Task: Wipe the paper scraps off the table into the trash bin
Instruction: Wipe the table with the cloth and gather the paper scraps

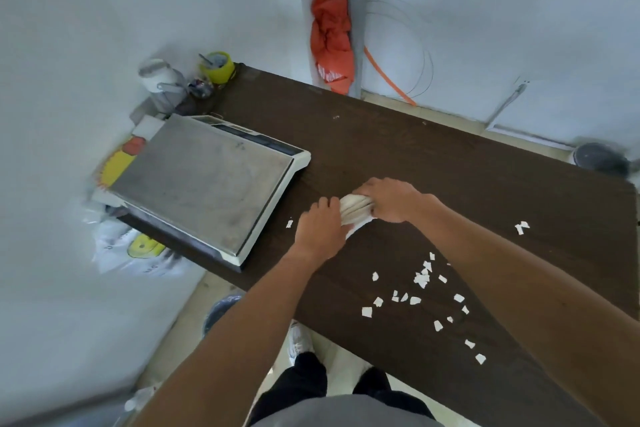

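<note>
A dark brown table (398, 149) carries several white paper scraps (420, 279) scattered near its front right, with one stray scrap (521, 227) further right and another (289, 223) by the scale. A whitish cloth (353, 210) is bunched between both hands near the table's middle. My left hand (320, 227) grips its near end and my right hand (388, 199) grips its far end. A trash bin (220, 312) with a dark liner stands on the floor below the table's front edge, partly hidden by my left forearm.
A flat weighing scale (207, 180) fills the table's left part. Cups and jars (216, 68) crowd the back left corner. An orange cloth (330, 35) hangs on a pipe behind. Plastic bags (138, 250) lie on the floor to the left. A round dark object (599, 158) sits at the right edge.
</note>
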### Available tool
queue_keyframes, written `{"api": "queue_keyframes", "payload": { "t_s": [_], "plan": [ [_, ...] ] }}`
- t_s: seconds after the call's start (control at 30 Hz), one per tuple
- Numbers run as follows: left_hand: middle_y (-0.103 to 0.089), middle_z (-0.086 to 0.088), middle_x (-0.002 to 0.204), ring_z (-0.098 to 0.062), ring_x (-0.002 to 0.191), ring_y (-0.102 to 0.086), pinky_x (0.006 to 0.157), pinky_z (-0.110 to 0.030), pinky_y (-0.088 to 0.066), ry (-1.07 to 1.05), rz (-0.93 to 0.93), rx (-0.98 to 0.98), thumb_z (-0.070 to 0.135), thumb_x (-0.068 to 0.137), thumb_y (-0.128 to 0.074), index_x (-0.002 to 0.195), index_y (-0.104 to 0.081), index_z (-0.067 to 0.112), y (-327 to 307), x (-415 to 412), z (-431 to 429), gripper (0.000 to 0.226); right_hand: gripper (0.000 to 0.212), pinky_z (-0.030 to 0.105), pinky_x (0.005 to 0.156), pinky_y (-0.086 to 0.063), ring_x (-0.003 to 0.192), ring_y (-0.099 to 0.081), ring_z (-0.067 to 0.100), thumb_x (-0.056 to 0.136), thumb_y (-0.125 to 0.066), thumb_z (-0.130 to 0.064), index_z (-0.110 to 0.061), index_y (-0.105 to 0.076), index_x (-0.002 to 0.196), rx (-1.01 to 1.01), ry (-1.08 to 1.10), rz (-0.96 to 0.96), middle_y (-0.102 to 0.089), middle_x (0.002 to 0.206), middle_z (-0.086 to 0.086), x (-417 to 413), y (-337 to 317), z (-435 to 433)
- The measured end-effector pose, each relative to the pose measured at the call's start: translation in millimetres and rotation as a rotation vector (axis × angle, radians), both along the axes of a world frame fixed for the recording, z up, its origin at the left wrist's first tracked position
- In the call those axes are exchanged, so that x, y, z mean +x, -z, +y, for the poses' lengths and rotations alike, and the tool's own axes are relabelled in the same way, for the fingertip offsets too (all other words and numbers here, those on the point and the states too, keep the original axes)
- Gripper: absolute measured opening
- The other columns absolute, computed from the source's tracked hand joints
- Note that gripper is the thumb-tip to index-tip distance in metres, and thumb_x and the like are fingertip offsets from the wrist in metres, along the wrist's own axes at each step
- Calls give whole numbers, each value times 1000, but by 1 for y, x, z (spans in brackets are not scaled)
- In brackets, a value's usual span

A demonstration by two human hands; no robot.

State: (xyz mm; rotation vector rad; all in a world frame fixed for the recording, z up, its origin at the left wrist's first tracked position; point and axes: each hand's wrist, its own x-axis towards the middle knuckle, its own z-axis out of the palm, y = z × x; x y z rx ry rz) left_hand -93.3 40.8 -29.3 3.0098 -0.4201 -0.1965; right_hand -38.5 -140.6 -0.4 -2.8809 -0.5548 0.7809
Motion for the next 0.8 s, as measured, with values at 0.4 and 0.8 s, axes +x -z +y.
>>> {"api": "queue_keyframes", "payload": {
  "t_s": [0.4,0.8],
  "plan": [
    [-67,-14,114,-24,98,-69,76,-31,-55,-282,115,285,41,97,-56,134,-43,-1,17,-23,79,58,57,45,93,-45,123,-46,29,90,-55,-20,-36,-43,144,32,-223,-162,-40,148,1,14,28,125],
    [-66,-12,109,-26,90,-69,61,-29,-39,-153,122,276,55,99,-44,128,-44,7,34,-47,91,57,54,35,76,-36,112,-43,28,88,-53,-14,-31,-47,139,167,-90,6,-41,133,4,-19,38,111]
  ]
}}
